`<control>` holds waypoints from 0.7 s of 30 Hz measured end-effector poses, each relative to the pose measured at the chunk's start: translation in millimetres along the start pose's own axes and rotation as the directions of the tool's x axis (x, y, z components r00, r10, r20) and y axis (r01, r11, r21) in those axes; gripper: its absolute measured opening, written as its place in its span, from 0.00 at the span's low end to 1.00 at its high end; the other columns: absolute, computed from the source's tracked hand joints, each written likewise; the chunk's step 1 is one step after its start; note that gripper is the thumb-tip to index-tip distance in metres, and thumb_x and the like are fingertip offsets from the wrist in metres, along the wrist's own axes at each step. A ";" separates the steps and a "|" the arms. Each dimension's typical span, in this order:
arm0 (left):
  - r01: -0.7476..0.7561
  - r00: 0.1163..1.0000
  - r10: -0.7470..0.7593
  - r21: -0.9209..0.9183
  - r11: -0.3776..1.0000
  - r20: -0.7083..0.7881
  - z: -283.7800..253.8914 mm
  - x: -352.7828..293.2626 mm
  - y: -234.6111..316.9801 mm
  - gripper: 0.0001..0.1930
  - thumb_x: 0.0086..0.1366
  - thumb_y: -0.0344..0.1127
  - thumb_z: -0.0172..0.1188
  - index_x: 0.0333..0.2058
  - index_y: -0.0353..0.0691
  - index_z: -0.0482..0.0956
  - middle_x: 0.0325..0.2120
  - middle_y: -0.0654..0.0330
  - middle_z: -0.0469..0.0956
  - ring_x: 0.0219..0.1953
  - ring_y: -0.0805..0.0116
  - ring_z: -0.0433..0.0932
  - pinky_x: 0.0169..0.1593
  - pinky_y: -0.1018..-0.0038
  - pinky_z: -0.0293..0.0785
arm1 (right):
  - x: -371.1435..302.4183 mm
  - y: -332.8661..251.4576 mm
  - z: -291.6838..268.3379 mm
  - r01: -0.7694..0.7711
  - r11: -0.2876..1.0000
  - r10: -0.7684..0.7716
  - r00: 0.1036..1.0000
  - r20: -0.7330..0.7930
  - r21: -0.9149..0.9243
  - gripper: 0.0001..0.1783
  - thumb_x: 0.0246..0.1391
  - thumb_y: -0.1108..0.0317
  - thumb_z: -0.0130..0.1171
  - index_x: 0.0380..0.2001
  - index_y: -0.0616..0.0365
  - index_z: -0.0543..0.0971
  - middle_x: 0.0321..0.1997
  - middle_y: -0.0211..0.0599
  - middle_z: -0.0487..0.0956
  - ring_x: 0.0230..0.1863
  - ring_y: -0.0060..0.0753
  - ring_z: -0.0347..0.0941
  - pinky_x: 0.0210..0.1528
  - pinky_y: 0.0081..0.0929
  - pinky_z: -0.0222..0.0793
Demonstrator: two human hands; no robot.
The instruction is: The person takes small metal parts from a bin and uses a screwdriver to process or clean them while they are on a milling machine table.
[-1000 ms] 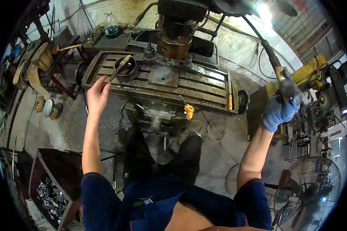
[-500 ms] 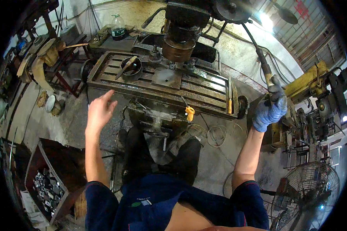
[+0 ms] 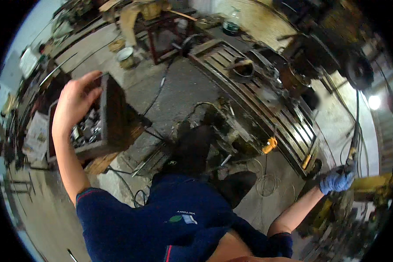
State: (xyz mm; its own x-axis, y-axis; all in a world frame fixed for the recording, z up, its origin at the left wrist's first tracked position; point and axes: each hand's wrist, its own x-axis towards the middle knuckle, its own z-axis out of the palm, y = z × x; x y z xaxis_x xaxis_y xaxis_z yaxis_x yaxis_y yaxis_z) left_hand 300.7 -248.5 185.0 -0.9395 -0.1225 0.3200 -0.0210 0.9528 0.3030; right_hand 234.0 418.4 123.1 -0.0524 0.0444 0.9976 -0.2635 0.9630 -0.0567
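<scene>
Head view: your left grip (image 3: 76, 104) is loosely spread over the box (image 3: 113, 109), metal parts (image 3: 91, 126) inside near it; your gloved right grip (image 3: 337, 180) wraps the lever (image 3: 355, 142) extending above it.

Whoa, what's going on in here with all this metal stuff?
A person is beside a big machine with a slotted metal table. Their bare left hand is over a dark box of small metal pieces; whether it touches anything there is hard to tell. The gloved right hand, stretched out on the other side, grips a long dark handle. A round pot sits on the slotted table.
</scene>
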 end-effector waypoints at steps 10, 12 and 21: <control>0.128 0.981 -0.123 -0.020 0.992 0.153 36.6 4.6 -135.1 0.16 0.51 0.34 0.60 0.36 0.29 0.74 0.28 0.45 0.77 0.29 0.56 0.77 0.35 0.66 0.71 | 2.9 5.9 7.7 -0.230 0.901 0.227 0.972 0.052 0.369 0.19 0.54 0.64 0.41 0.26 0.69 0.76 0.41 0.48 0.77 0.23 0.21 0.65 0.22 0.16 0.56; 0.353 0.873 -0.292 -0.094 0.931 0.391 55.3 16.1 -142.3 0.14 0.52 0.33 0.59 0.33 0.27 0.74 0.24 0.47 0.77 0.22 0.61 0.76 0.28 0.67 0.71 | 6.0 5.1 6.7 -0.247 0.848 0.235 0.968 0.085 0.468 0.17 0.51 0.67 0.43 0.29 0.70 0.77 0.37 0.44 0.78 0.27 0.24 0.68 0.27 0.18 0.59; 0.094 0.943 -0.117 0.087 0.992 0.312 155.8 14.5 -220.6 0.20 0.52 0.44 0.55 0.42 0.42 0.74 0.38 0.49 0.76 0.41 0.48 0.74 0.42 0.60 0.70 | 38.2 -30.6 3.0 -0.337 0.742 0.312 0.939 0.147 0.580 0.22 0.51 0.58 0.51 0.34 0.71 0.76 0.39 0.50 0.77 0.43 0.37 0.71 0.48 0.30 0.62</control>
State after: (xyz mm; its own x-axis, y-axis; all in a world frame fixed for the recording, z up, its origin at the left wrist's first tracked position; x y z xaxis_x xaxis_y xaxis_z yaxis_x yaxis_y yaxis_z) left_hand 238.4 -417.2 -17.0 -0.9901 -0.1398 -0.0137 -0.1387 0.9576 0.2526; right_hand 237.2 389.8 162.8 -0.2729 0.3028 0.9132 -0.7361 0.5454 -0.4008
